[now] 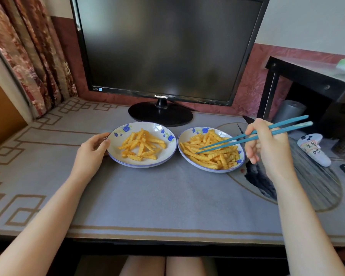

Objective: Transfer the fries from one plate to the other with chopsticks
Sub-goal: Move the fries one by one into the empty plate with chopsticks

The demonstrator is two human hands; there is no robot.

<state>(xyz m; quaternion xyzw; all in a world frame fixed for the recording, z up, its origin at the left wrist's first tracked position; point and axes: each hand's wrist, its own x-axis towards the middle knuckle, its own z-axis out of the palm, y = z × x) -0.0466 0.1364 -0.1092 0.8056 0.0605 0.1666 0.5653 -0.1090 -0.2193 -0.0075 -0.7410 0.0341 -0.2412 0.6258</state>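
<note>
Right hand grips the teal chopsticks with fingers curled round the upper part, sticks slanting down-left, tips a little apart and down on the right fries, a full pile in the right plate. Left hand holds the left plate at its left rim, thumb on the edge, with the sparser left fries inside. Plates sit side by side, just apart, on a grey mat before a dark monitor, white controller at far right.
</note>
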